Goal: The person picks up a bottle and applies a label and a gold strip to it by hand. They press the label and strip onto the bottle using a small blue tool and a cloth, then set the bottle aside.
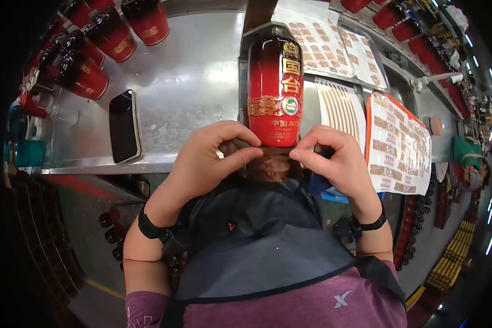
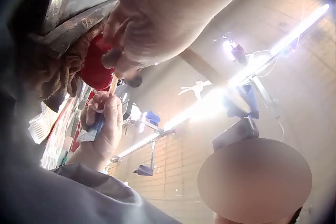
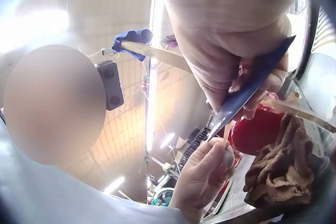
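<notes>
A red and black bottle (image 1: 269,76) with gold lettering lies on the bench, its base towards the person. At that base, the left hand (image 1: 210,158) and right hand (image 1: 336,161) each pinch an end of a narrow strip (image 2: 113,84), seen also as a pale strip (image 3: 227,131) in the right wrist view. A dark blue flat piece (image 3: 252,85) is tucked in the right hand's curled fingers. Brown cloth (image 3: 281,169) lies by the bottle's base. Whether the strip touches the bottle cannot be told.
A phone (image 1: 124,127) lies left of the bottle, with several red and black bottles (image 1: 82,71) beyond it. To the right are label sheets (image 1: 399,145), a sheet of gold strips (image 1: 339,106) and a tray of labels (image 1: 363,57). The metal bench's front edge (image 1: 104,165) runs nearest the person.
</notes>
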`<state>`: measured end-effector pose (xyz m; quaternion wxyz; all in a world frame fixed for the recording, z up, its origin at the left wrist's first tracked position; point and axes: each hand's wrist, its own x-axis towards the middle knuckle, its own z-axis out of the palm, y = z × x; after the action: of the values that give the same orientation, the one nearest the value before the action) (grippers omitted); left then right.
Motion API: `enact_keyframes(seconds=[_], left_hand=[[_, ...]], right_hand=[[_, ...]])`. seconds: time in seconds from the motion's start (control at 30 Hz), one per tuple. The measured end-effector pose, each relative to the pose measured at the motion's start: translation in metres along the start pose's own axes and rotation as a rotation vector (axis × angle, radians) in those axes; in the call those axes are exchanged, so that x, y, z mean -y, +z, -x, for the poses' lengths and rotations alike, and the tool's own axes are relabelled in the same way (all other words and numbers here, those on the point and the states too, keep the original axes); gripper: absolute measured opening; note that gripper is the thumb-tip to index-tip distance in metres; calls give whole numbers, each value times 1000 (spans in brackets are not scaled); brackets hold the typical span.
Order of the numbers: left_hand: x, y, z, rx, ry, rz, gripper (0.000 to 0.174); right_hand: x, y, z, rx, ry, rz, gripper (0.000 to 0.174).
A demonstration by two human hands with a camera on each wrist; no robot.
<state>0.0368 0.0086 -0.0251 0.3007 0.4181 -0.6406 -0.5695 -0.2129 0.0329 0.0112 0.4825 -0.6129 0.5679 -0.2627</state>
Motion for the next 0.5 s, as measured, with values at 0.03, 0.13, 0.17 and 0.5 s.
enact_keyframes(seconds=[0.03, 0.13, 0.17, 0.5], left_hand=[[-1, 0, -1, -20, 31, -42, 11], [-3, 0, -3, -37, 26, -54, 9], [-4, 0, -4, -43, 20, -55, 8], [9, 3, -13, -9, -107, 39, 9]], right_hand=[[-4, 1, 0, -20, -25, -31, 16], [-7, 0, -3, -34, -18, -41, 16], [-9, 1, -3, -33, -8, -43, 16], [-28, 4, -9, -67, 44, -209, 15]])
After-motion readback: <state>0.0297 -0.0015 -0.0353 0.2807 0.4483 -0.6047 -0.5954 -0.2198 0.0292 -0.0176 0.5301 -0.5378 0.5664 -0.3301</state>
